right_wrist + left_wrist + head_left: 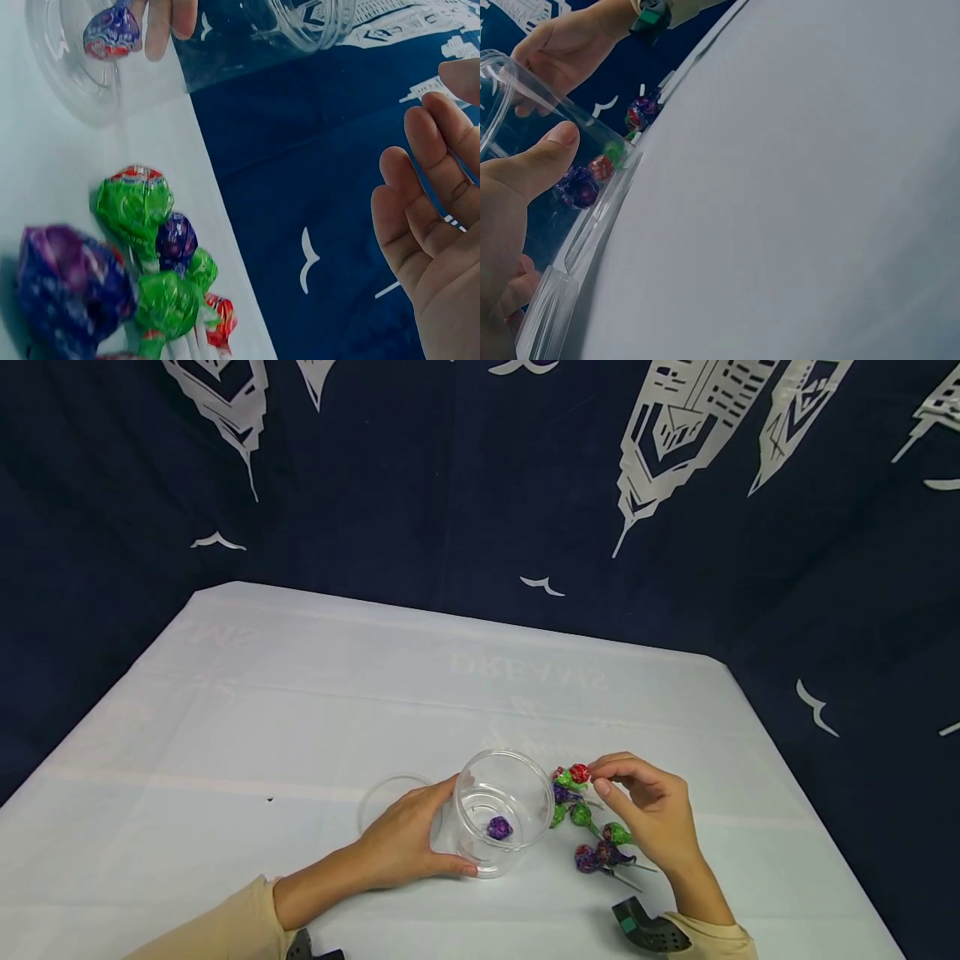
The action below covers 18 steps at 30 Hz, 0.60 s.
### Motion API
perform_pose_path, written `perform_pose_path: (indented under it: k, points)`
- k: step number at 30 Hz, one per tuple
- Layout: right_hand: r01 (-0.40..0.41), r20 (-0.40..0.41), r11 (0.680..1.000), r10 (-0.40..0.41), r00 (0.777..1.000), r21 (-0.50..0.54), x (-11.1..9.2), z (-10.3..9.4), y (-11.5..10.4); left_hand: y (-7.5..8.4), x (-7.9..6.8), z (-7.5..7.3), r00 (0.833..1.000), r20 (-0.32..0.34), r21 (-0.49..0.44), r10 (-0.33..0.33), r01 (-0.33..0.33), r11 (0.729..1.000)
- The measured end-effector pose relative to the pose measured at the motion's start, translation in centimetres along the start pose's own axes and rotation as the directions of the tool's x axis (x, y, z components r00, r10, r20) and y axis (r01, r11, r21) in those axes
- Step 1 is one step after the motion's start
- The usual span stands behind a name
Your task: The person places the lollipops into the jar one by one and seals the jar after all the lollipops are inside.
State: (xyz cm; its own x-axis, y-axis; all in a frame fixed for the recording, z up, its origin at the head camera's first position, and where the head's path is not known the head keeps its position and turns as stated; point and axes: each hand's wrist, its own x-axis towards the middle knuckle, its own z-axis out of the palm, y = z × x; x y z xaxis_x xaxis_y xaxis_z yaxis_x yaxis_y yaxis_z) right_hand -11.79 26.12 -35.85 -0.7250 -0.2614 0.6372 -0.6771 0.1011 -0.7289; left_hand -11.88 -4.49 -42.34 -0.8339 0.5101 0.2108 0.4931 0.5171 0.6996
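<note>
A clear plastic jar point(483, 857) stands upright on the white table, its mouth uncovered. My left hand point(408, 839) grips its left side, the thumb across the near wall in the left wrist view. Inside the jar lies one purple-wrapped lollipop point(499, 828). Right of the jar, several lollipops in green point(135, 206), purple point(71, 281) and red point(220, 319) wrappers lie loosely grouped. My right hand point(652, 806) hovers above their right side, fingers loosely bent and thumb apart. Nothing shows between those fingers in the right wrist view point(442, 195).
A clear round lid point(363, 814) lies flat on the table point(247, 727), partly behind my left hand. A small dark speck point(270, 799) sits farther left. Dark blue cloth with white printed buildings point(450, 485) hangs behind the table.
</note>
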Motion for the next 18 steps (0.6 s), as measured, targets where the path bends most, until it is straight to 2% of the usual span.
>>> perform_pose_path:
  k: [3, 9, 16, 18]
  points:
    - [-0.026, -0.016, 1.0, 0.026, 1.0, -0.016, -0.2, -0.4, 0.2, 0.0, 0.0, 0.0, 1.0, 0.002, 0.003, 0.001, -0.001, 1.0]
    - [-0.125, -0.063, 0.985, 0.118, 0.991, -0.119, -0.5, -1.0, 0.7, 0.0, 0.0, -0.1, 1.0, 0.006, -0.004, 0.0, 0.0, 1.0]
    - [-0.104, -0.095, 0.992, 0.097, 0.991, -0.07, -0.9, -1.4, 1.9, 0.0, 0.1, -0.1, 1.0, 0.008, -0.004, 0.021, -0.021, 1.0]
    - [-0.135, -0.102, 0.987, 0.125, 0.987, -0.091, -1.0, -1.5, 2.2, 0.0, 0.1, -0.1, 1.0, 0.009, -0.007, 0.021, -0.021, 1.0]
